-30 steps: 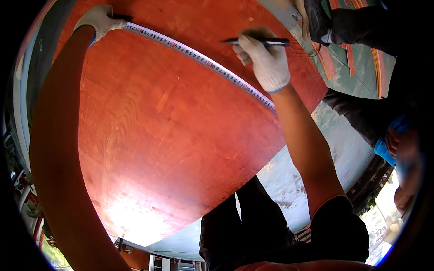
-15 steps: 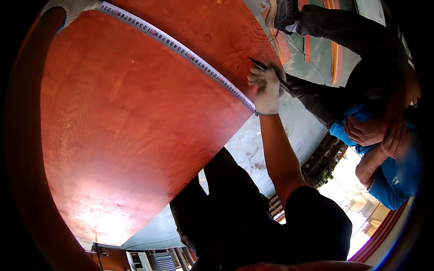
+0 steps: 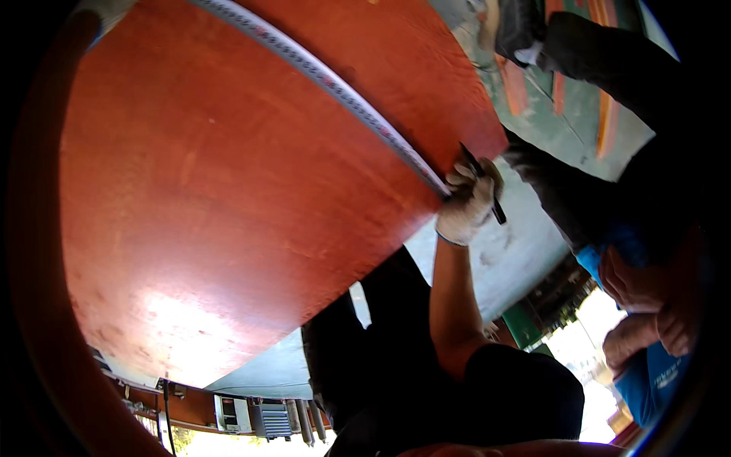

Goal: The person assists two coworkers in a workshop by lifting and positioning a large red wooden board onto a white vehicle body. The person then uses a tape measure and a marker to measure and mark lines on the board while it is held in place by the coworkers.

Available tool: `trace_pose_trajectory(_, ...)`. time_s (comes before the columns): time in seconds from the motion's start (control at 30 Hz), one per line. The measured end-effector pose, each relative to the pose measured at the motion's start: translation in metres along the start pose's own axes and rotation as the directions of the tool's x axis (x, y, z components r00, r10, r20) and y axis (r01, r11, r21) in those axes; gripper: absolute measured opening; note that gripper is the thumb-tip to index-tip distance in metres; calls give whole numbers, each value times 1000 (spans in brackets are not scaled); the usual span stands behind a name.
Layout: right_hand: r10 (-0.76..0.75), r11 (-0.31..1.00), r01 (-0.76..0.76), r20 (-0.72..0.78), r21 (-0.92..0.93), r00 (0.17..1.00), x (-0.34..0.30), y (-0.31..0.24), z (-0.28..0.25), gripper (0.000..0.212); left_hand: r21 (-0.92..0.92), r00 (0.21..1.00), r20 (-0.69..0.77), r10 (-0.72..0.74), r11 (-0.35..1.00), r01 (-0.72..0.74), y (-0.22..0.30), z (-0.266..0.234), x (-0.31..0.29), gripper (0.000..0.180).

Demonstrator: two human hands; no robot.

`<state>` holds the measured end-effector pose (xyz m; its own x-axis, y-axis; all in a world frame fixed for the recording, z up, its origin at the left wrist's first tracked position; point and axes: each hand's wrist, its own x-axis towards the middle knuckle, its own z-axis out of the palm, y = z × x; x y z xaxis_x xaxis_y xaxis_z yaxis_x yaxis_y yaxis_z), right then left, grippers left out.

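A silver tape measure blade [image 3: 335,84] with dark markings stretches in a curve over a large reddish-brown wooden board [image 3: 228,190]. My right hand [image 3: 468,206], in a whitish glove, is at the blade's near end by the board's edge. Its curled fingers hold a slim black pen [image 3: 470,158], whose pointed tip rises above the hand. The fingertips meet the end of the blade; whether they pinch it is hard to make out. At the upper left rim is my gloved left hand [image 3: 114,9], its fingers cut off by the picture edge. The blade leaves the view near it.
At right, another person in dark trousers and a blue top [image 3: 659,381] has their hands [image 3: 640,335] together. Reddish wood strips [image 3: 560,91] lie on the greenish floor [image 3: 586,122] beyond the board. My dark-clad legs [image 3: 396,327] are close to the board's near edge.
My right hand has moved down to the blade's end, and the pen has tilted. The board and blade have shifted in view; my left hand has slid further out at the top.
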<state>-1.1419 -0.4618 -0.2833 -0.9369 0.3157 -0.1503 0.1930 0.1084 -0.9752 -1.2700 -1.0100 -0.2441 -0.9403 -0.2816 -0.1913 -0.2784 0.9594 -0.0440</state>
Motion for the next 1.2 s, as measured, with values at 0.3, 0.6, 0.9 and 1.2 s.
trace_pose_trajectory(0.3,-1,1000,3,130,-20,992,7,-13,12,46,-48,972,207,-109,991,121,57,-63,10,47)
trace_pose_trajectory(0.6,-33,985,-93,693,144,720,72,-56,217,13,-53,956,278,-95,992,114,56,-75,19,48)
trace_pose_trajectory(0.9,-304,952,214,752,219,585,84,-39,267,13,7,864,501,-59,998,64,47,-76,45,44)
trace_pose_trajectory(1.2,-374,925,278,756,260,538,80,-42,268,15,9,867,496,-41,999,42,43,-67,48,44)
